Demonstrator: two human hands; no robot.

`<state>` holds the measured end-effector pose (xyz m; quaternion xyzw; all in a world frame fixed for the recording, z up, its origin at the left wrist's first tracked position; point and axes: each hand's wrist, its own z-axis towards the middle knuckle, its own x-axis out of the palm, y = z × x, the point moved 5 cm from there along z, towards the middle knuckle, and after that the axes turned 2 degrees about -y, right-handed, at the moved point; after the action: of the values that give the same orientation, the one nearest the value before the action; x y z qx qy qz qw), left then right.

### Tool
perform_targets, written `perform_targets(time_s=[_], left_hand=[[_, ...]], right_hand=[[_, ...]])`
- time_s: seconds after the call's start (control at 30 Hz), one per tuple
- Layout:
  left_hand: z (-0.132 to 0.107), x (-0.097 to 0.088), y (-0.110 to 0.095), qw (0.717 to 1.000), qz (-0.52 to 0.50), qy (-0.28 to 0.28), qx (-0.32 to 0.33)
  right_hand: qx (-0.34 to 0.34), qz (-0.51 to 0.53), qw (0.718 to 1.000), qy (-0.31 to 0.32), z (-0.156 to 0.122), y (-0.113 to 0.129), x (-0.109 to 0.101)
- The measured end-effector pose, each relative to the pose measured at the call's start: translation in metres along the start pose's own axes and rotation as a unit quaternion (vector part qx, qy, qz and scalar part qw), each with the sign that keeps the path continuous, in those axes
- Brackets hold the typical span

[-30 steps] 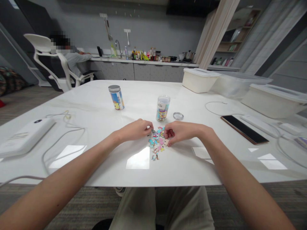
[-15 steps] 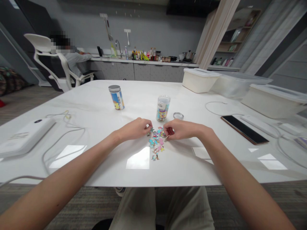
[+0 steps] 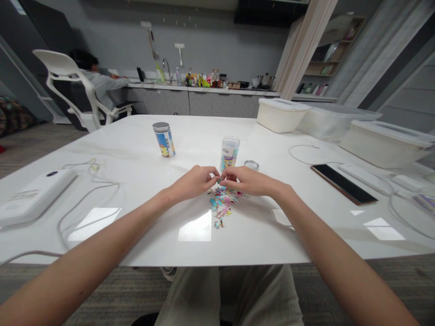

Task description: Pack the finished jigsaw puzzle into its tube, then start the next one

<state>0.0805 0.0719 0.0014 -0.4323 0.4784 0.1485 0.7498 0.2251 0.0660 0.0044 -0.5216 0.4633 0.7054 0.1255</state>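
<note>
A small pile of colourful jigsaw puzzle pieces (image 3: pixel 222 202) lies on the white table, in pink, blue and other colours. Over its far edge my left hand (image 3: pixel 197 182) and my right hand (image 3: pixel 246 179) meet, fingertips almost touching. Between them shows a small greenish puzzle piece (image 3: pixel 219 180), pinched by both thumbs and fingers; its exact shape is too small to make out. Just behind the hands stands a clear jar (image 3: pixel 230 153) with a cartoon label, uncapped. Its round silver lid (image 3: pixel 251 165) rests to the right, partly behind my right hand.
A second jar (image 3: pixel 164 140) with a grey lid stands farther left. White device (image 3: pixel 37 194) and cables lie at left; a dark phone (image 3: pixel 343 184) at right. Lidded plastic boxes (image 3: pixel 282 115) line the far right. A person (image 3: pixel 102 86) sits beyond the table.
My right hand has moved left and slightly away from me, from the pile's right side to my left hand. My left hand has shifted a little right; the fingertips now meet.
</note>
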Motion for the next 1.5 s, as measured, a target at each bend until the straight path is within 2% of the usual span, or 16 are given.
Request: perform_targets(time_s=[0.1,0.27,0.37,0.47,0.57,0.67,0.8,0.97,1.13,1.2,1.37,1.5], left_hand=[[0.0,-0.001,0.0,0.997,-0.033,-0.069,0.012],[0.0,-0.002,-0.001,0.989,-0.054,-0.136,0.016],[-0.001,-0.004,0.001,0.983,-0.037,-0.182,0.005],[0.002,0.002,0.003,0.986,0.003,-0.159,0.043],[0.009,0.012,0.007,0.993,0.014,-0.097,0.067],[0.019,0.02,0.013,0.997,-0.003,-0.046,0.067],[0.027,0.024,0.015,0.994,-0.014,-0.031,0.106],[0.024,0.019,0.015,0.99,-0.035,-0.082,0.111],[0.02,0.023,0.007,0.985,-0.032,-0.065,0.155],[0.019,0.023,0.006,0.983,-0.009,-0.087,0.159],[0.01,0.017,0.001,0.964,0.107,-0.151,0.193],[0.002,0.015,-0.005,0.954,0.147,-0.174,0.196]], right_hand=[[-0.023,0.001,0.998,-0.053,0.003,0.0,0.001],[-0.057,0.014,0.992,-0.112,0.003,0.001,-0.008],[-0.066,0.0,0.973,-0.219,0.001,0.0,-0.022],[-0.069,-0.026,0.929,-0.364,-0.004,-0.003,-0.039],[-0.057,-0.036,0.895,-0.441,-0.007,-0.009,-0.047],[-0.057,-0.047,0.888,-0.453,-0.005,-0.015,-0.047],[-0.062,-0.033,0.904,-0.422,0.002,-0.02,-0.042],[-0.068,0.015,0.907,-0.416,0.002,-0.018,-0.041],[-0.1,0.041,0.916,-0.386,0.0,-0.004,-0.038],[-0.11,0.036,0.914,-0.39,-0.001,0.0,-0.038],[-0.114,0.011,0.888,-0.445,-0.007,0.0,-0.043],[-0.096,-0.024,0.9,-0.424,-0.006,-0.006,-0.041]])
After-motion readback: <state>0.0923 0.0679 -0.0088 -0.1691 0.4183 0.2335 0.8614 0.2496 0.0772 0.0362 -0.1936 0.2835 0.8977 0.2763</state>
